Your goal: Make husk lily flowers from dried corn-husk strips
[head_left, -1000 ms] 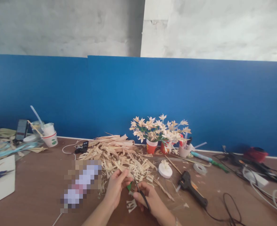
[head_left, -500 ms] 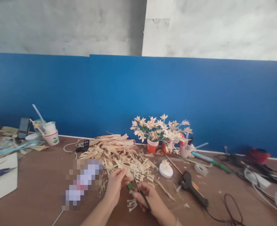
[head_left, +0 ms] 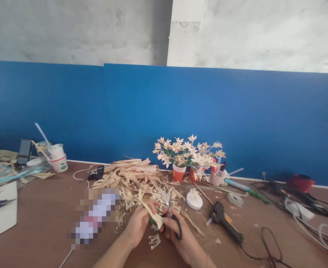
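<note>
Low in the middle of the frame, the left hand (head_left: 138,227) is pinching a pale strip (head_left: 152,213) between thumb and fingers. The strip is slanting across those fingers, its long axis running from upper left to lower right, and its broader lower end is pointing toward the right hand (head_left: 178,233). That hand is gripping the scissors (head_left: 178,227) by the black handles, with the slightly parted blades aiming toward the top of the frame. So the strip is lying to the left of the blades, its lower end sitting below them, just beside the right fingers; whether it is touching them, I cannot tell. The left hand is the nearer one, being the one holding it.

A green thing (head_left: 152,221) is showing partly below the strip, and a notched scrap (head_left: 154,242) is lying on the table (head_left: 46,227) below, between the hands. Beyond them, at centre, a pile of strips (head_left: 133,173) is spreading. To the right, a white disc (head_left: 194,201) and a glue gun (head_left: 225,224) are resting.
</note>
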`<state>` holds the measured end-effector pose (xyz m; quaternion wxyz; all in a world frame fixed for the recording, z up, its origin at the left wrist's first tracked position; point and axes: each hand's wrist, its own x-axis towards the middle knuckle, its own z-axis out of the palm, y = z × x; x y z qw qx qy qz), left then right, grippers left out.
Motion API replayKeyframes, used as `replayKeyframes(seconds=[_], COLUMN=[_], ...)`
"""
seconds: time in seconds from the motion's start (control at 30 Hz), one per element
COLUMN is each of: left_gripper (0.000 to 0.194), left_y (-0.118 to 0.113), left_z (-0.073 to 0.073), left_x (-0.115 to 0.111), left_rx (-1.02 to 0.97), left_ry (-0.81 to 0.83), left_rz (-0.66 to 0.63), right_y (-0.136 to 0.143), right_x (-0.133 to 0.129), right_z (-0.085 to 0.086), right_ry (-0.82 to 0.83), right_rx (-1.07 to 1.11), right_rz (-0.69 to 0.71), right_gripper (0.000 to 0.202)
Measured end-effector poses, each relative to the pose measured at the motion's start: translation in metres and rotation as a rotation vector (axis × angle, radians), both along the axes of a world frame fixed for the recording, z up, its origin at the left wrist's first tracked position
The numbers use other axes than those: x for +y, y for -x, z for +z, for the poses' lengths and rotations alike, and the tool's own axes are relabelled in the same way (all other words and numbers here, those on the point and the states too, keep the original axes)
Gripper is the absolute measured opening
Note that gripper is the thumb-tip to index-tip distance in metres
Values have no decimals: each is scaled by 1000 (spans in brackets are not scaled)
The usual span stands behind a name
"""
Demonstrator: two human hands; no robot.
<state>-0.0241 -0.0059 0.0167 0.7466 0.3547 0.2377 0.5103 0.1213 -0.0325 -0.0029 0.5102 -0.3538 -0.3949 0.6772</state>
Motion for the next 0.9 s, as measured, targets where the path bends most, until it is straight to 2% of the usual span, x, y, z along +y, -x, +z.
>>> replayKeyframes(seconds=[0.13,0.27,0.37,0.43,0.53,0.73,0.8,0.9], left_gripper=[8,37,56,54,39,34,36,42], left_y=[-3,-4,-5,-6,-6,-7,-9,-11], left_z=[-3,-8,-11,-14,-18,-19,-21,-24], left_x=[-1,3,4,5,6,7,8,9], left_rx=[106,126,209,313,446,458,475,511], left_ry=[64,177,160,98,33,3,34,66], left_rz=[-6,-2,2,20,27,30,115,270], right_y=[2,4,4,3,3,3,1,-4], right_x=[1,4,6,7,7,10,11,10], right_z=[2,7,6,3,-1,-4,-7,-11], right_ry=[-3,-92,-129,-122,-129,-147,-203,-348], right_rx=[-87,-150,-195,-228,-250,-244,-291,-484], right_rz=[-51,-178,-253,-281,-308,-325,-383,-489], right_gripper=[31,37,40,40,36,36,33,21])
